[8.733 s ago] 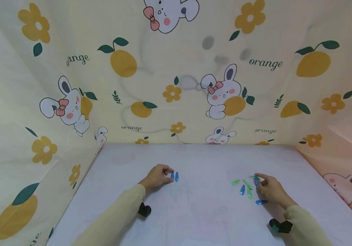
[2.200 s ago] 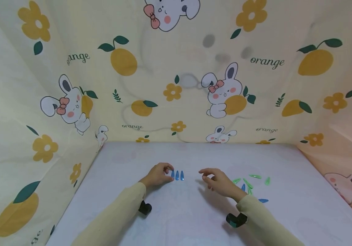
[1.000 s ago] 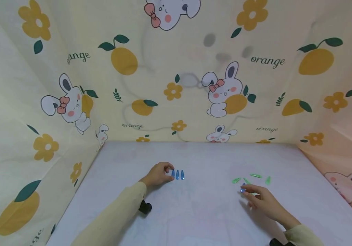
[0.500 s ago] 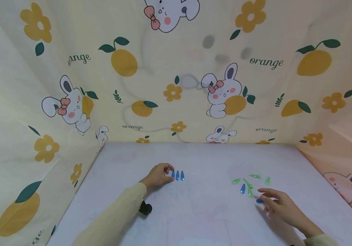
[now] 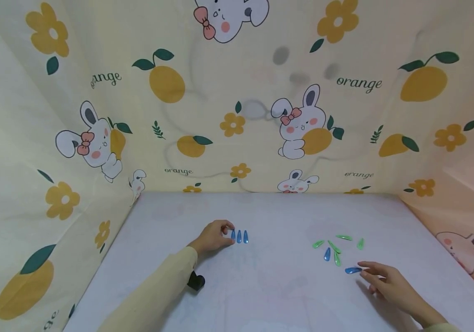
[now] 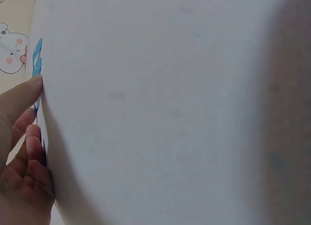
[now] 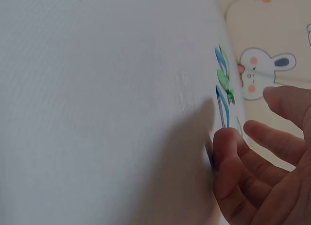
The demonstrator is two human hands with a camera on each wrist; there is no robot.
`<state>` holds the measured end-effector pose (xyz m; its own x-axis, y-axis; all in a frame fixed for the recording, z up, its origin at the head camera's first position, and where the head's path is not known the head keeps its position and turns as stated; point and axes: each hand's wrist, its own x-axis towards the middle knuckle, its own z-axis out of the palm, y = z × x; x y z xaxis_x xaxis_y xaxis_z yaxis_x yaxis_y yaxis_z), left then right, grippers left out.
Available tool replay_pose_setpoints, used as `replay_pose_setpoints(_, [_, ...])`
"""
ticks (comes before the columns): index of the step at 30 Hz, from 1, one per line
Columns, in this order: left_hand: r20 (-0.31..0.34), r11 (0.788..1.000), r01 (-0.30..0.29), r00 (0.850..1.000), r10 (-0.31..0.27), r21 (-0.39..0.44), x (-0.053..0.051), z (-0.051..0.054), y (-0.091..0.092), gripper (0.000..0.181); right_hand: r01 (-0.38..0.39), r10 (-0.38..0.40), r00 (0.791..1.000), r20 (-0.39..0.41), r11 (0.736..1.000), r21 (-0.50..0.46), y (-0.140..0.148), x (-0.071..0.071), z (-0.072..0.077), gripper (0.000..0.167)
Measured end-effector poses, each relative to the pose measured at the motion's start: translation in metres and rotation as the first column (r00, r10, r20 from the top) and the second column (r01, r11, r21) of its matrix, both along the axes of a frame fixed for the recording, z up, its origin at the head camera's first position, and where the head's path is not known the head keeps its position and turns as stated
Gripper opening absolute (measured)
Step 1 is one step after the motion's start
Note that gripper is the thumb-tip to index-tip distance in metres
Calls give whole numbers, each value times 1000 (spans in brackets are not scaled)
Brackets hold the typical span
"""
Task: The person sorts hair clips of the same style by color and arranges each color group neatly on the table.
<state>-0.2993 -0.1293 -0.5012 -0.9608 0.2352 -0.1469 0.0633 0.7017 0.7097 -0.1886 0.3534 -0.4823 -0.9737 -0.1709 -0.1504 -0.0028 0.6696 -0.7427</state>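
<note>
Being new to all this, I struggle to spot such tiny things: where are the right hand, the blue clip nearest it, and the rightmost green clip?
Right hand (image 5: 390, 283): head view, back of the hand.
Blue clip (image 5: 351, 270): head view, middle of its body.
Rightmost green clip (image 5: 360, 244): head view, middle of its body.

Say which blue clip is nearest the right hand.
The blue clip at the right hand, lying nearly crosswise; the other loose blue clip is farther off, the row of three farthest.
</note>
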Motion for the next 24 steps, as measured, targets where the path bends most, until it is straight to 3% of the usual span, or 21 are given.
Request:
replay_pose_setpoints(7, [-5, 1000, 7, 1000, -7, 3, 0, 1, 0, 41, -4, 7, 997, -76, 999, 40, -12, -6, -4, 51])
replay_pose_setpoints(17, [-17, 1000, 15, 1000, -15, 11, -1, -3, -1, 40, 109, -94, 993, -67, 961, 256, -24, -25, -5, 67])
replay_pose_setpoints(24, [0, 1000, 2, 1000, -2, 6, -1, -3, -3, 42, 113, -79, 989, -124, 947, 301, -27, -29, -6, 57])
